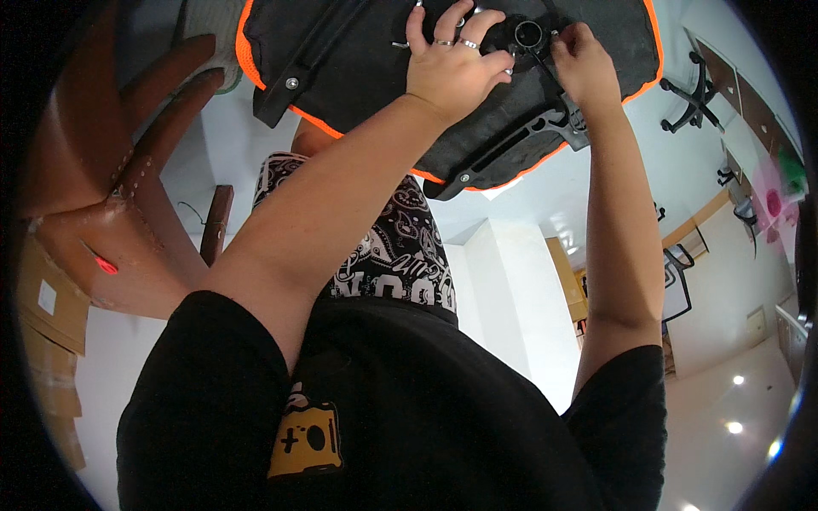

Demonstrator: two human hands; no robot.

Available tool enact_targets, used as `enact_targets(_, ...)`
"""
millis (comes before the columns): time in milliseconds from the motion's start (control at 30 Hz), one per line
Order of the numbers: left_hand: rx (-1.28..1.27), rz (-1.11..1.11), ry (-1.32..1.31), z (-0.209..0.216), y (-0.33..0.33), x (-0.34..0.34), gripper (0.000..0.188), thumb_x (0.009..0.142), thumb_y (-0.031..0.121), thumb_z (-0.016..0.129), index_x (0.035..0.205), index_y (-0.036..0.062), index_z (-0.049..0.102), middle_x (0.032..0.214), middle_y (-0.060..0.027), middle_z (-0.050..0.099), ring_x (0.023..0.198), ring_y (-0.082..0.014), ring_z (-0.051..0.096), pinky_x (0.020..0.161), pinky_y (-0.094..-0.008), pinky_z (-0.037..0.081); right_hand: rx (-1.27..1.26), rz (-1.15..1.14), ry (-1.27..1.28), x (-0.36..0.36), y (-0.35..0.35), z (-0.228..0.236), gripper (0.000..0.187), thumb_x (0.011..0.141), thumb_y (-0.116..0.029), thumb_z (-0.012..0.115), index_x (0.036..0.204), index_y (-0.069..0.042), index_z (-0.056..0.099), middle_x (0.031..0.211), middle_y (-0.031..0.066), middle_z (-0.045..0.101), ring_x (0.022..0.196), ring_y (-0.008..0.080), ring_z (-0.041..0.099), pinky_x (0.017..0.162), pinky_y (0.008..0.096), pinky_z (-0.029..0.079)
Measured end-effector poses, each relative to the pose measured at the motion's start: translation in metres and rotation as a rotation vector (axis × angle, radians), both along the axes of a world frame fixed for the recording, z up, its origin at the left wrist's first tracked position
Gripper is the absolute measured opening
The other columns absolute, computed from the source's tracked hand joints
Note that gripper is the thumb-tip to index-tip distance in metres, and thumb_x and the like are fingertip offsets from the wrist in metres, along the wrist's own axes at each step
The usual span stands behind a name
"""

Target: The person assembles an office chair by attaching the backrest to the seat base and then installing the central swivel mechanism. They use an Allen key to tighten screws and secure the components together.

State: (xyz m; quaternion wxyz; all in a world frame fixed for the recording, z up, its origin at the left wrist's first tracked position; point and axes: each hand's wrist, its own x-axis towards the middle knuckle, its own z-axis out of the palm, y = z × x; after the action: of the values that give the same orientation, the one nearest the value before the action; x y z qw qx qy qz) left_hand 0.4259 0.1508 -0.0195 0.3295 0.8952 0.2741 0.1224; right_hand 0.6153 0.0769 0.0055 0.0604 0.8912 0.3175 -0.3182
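An upturned black chair seat with an orange mesh edge lies in front of me. At its middle is a dark mount with a round socket. My left hand, with rings on it, rests spread over the left side of this mount, thumb near the socket. Just right of the socket, my right hand is closed in a pinch; a small shiny bit shows at its fingertips, too small to name. A small metal bolt sticks out left of my left hand. A black bracket is bolted along the seat's near side.
Another black strap-like bracket sits at the seat's left. A brown leather chair stands to the left, with red-handled scissors on it. Cardboard boxes are stacked at the far left. A black star-shaped chair base is at the right.
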Motion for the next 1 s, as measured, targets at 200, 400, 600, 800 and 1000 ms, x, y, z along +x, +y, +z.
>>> enact_targets(200, -0.072, -0.011, -0.015, 0.007, 0.007, 0.001, 0.018, 0.072, 0.038, 0.073, 0.086, 0.0273, 0.072, 0.131, -0.0013, 0.047, 0.128, -0.0295, 0.035, 0.106, -0.0642, 0.020, 0.039, 0.027, -0.124, -0.004, -0.004, -0.004, 0.033, 0.091, -0.038, 0.053, 0.103, -0.008, 0.055, 0.100, 0.0186, 0.066, 0.099, 0.0409, 0.060, 0.083, 0.0474, 0.047)
enact_targets(400, -0.046, -0.019, 0.003, -0.004, 0.005, -0.001, 0.020, 0.074, 0.039, 0.072, 0.091, 0.0291, 0.071, 0.133, -0.0017, 0.046, 0.130, -0.0283, 0.034, 0.107, -0.0639, 0.019, 0.031, 0.178, -0.176, -0.012, 0.004, -0.005, 0.034, 0.095, -0.040, 0.048, 0.106, -0.007, 0.051, 0.103, 0.0205, 0.064, 0.100, 0.0429, 0.059, 0.081, 0.0501, 0.048)
enact_targets(600, -0.095, -0.026, 0.016, 0.006, 0.010, -0.001, 0.015, 0.077, 0.036, 0.069, 0.090, 0.0281, 0.073, 0.134, -0.0006, 0.047, 0.129, -0.0266, 0.037, 0.108, -0.0623, 0.018, 0.003, 0.216, -0.227, -0.006, 0.007, -0.008, 0.039, 0.097, -0.043, 0.042, 0.108, -0.007, 0.053, 0.103, 0.0221, 0.065, 0.101, 0.0434, 0.059, 0.083, 0.0511, 0.048)
enact_targets(800, -0.119, -0.023, 0.035, -0.005, 0.006, -0.002, 0.019, 0.078, 0.038, 0.069, 0.094, 0.0290, 0.072, 0.135, -0.0009, 0.045, 0.130, -0.0271, 0.035, 0.109, -0.0629, 0.015, -0.176, 0.096, -0.144, -0.009, 0.026, 0.005, 0.043, 0.097, -0.045, 0.041, 0.109, -0.007, 0.056, 0.105, 0.0231, 0.065, 0.103, 0.0431, 0.059, 0.086, 0.0497, 0.048)
enact_targets(1000, -0.114, -0.002, 0.011, 0.005, 0.007, 0.001, 0.013, 0.080, 0.036, 0.067, 0.089, 0.0289, 0.073, 0.138, -0.0013, 0.044, 0.131, -0.0278, 0.034, 0.110, -0.0621, 0.014, 0.061, 0.183, -0.157, -0.010, 0.010, -0.003, 0.045, 0.097, -0.047, 0.038, 0.106, -0.008, 0.058, 0.103, 0.0218, 0.066, 0.102, 0.0434, 0.060, 0.086, 0.0499, 0.048)
